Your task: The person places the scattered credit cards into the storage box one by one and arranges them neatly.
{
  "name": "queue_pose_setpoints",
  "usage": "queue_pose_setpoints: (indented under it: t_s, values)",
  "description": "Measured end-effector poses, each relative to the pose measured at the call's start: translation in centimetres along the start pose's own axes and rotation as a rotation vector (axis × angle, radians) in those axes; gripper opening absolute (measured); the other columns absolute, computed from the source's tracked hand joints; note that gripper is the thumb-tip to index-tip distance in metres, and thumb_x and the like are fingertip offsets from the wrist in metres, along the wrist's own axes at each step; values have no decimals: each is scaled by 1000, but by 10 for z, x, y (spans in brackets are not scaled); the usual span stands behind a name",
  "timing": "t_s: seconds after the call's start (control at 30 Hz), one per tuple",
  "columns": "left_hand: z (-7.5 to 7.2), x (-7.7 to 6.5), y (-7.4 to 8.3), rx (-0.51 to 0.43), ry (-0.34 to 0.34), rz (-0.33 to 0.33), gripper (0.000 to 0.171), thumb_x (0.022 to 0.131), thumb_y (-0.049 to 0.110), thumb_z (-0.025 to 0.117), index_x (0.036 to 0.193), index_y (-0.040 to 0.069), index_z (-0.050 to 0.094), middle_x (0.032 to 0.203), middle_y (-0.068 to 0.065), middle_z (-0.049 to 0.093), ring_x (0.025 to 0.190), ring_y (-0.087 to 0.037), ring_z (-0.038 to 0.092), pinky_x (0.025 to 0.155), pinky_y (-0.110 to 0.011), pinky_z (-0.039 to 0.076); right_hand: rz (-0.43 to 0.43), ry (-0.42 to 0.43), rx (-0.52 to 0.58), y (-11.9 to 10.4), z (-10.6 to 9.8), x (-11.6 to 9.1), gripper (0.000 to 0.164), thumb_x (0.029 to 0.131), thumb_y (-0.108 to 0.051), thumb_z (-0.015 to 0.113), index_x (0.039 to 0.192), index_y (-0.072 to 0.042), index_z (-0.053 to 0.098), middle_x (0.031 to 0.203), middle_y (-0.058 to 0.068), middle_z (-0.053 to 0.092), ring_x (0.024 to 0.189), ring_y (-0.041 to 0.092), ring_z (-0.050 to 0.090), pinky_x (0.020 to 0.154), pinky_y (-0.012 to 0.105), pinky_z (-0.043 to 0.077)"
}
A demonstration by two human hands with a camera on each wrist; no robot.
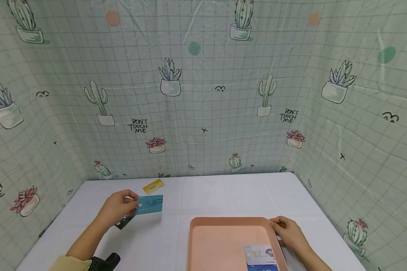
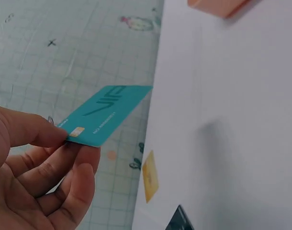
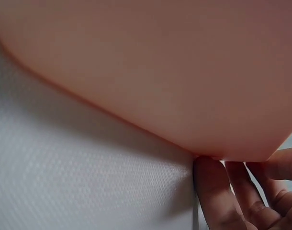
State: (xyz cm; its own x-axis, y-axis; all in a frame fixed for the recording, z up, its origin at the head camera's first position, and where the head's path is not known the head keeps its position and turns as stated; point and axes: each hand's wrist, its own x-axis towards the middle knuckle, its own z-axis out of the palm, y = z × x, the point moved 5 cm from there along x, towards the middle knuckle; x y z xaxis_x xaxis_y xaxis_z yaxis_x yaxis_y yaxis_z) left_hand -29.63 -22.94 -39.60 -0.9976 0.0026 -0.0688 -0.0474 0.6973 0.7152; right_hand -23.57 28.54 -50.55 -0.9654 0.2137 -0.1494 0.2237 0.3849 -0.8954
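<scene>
Between thumb and fingers my left hand [image 1: 119, 207] pinches a teal VIP card [image 1: 150, 204] by one end, raised above the table. The left wrist view shows that card [image 2: 103, 112] tilted, its chip near the thumb. Beneath the left hand a black card [image 1: 123, 221] lies on the table, partly covered. My right hand [image 1: 288, 233] holds the right rim of a pink tray [image 1: 230, 222] near its far corner; in the right wrist view its fingers [image 3: 215, 187] touch the tray's outer side. A silver VIP card [image 1: 259, 255] and a blue card [image 1: 262, 267] lie inside the tray, at its right.
A yellow card [image 1: 153, 186] lies near the table's back edge, beyond the left hand. The white table [image 1: 176, 203] is bounded at the back and sides by a cactus-print cloth [image 1: 203, 105]. A black strap [image 1: 103, 263] is on the left wrist.
</scene>
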Motion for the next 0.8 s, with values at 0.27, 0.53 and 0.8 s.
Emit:
queue_pose_setpoints:
  t_s: [0.27, 0.53, 0.8]
  values:
    - [9, -3, 14, -126, -45, -19, 26, 97, 12, 65, 116, -5, 62, 92, -13, 75, 75, -18, 66, 74, -36, 61, 10, -27, 33, 2, -2, 2, 30, 103, -16, 60, 119, 9, 65, 105, 12, 75, 86, 17, 70, 66, 34, 61]
    - [19, -11, 31, -207, -90, 51, 24, 96, 11, 66, 113, -5, 61, 88, -12, 75, 74, -18, 68, 75, -34, 61, 22, -45, 60, 4, -2, 4, 32, 103, -17, 60, 120, 10, 64, 106, 11, 75, 88, 18, 70, 66, 35, 61]
    - [37, -17, 45, -250, -145, 54, 24, 97, 11, 67, 114, -4, 62, 91, -12, 76, 77, -19, 70, 79, -37, 62, 31, -42, 60, 4, 1, 3, 31, 104, -16, 59, 120, 10, 64, 105, 11, 75, 85, 18, 71, 65, 35, 61]
